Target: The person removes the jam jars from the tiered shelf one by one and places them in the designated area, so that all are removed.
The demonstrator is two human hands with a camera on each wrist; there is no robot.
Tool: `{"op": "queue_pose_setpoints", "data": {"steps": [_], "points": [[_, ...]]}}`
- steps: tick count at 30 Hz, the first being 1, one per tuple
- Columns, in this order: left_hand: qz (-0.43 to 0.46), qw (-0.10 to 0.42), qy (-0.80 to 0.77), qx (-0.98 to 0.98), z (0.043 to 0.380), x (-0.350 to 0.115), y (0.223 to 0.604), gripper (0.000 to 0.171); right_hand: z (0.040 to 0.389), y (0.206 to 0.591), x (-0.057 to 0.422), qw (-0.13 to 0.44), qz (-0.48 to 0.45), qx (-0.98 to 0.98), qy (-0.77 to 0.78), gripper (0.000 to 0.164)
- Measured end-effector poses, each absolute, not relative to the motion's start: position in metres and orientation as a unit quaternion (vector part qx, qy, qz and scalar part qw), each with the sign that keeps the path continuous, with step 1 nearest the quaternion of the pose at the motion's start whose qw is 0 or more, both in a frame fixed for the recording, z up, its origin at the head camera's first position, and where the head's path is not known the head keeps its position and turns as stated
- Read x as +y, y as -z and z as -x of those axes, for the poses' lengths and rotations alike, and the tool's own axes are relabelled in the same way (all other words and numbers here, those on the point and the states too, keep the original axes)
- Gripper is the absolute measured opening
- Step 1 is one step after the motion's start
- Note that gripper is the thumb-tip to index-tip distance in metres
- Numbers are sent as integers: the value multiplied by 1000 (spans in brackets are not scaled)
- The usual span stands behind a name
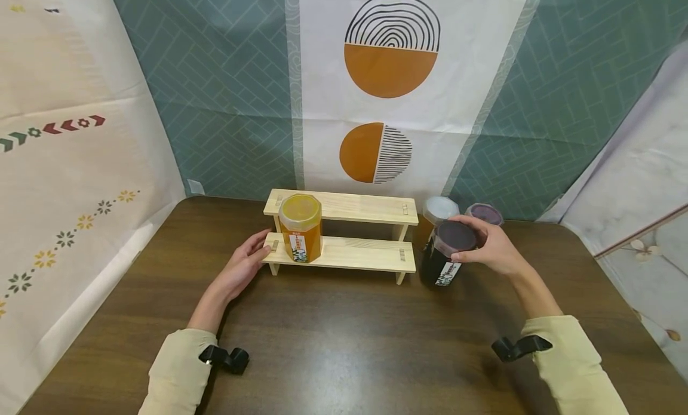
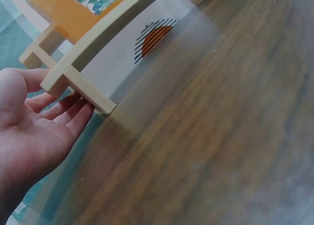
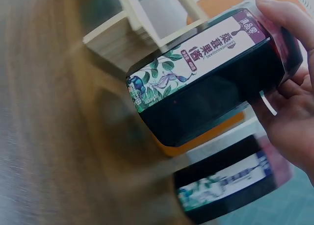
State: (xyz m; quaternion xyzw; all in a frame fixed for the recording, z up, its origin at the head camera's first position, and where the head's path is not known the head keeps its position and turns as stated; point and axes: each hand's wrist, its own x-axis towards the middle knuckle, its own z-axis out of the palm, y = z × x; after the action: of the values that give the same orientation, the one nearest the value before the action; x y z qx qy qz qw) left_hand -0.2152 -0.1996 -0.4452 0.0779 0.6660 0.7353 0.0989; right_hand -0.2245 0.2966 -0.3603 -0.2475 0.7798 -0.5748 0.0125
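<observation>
My left hand (image 1: 249,266) grips the left end of a two-tier wooden shelf (image 1: 360,252); in the left wrist view the thumb lies at the top of the lower board (image 2: 73,58) and the fingers are beneath it. On that lower tier, toward the left, stands a jar of orange jam (image 1: 309,239) with a yellowish lid. My right hand (image 1: 497,251) holds a dark jam jar (image 1: 432,266) around its lid, just right of the shelf. Its white label with leaves and purple print (image 3: 196,58) shows in the right wrist view.
Behind the held jar stand an orange jar with a whitish lid (image 1: 441,207) and another dark jar (image 3: 225,181) with a purple lid. Everything is on a brown wooden table (image 1: 322,331). A patterned cloth (image 1: 231,104) hangs behind it.
</observation>
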Motion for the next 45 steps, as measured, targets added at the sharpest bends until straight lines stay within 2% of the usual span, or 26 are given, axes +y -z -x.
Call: {"op": "queue_pose_setpoints", "data": {"steps": [10, 14, 20, 28, 38, 45], "points": [[-81, 102, -736, 664, 213, -199, 448, 57, 217, 390, 294, 17, 226, 769, 597, 65], [-84, 98, -735, 665, 214, -199, 448, 57, 214, 381, 293, 26, 250, 757, 603, 61], [-81, 96, -737, 664, 214, -201, 448, 57, 211, 348, 275, -29, 265, 767, 584, 52], [-77, 99, -742, 659, 214, -199, 449, 57, 210, 319, 212, -23, 203, 821, 533, 50], [-83, 96, -741, 659, 215, -199, 450, 57, 226, 328, 114, 0, 217, 799, 561, 59], [-83, 96, -738, 663, 216, -201, 449, 57, 232, 336, 56, 21, 227, 792, 566, 72]]}}
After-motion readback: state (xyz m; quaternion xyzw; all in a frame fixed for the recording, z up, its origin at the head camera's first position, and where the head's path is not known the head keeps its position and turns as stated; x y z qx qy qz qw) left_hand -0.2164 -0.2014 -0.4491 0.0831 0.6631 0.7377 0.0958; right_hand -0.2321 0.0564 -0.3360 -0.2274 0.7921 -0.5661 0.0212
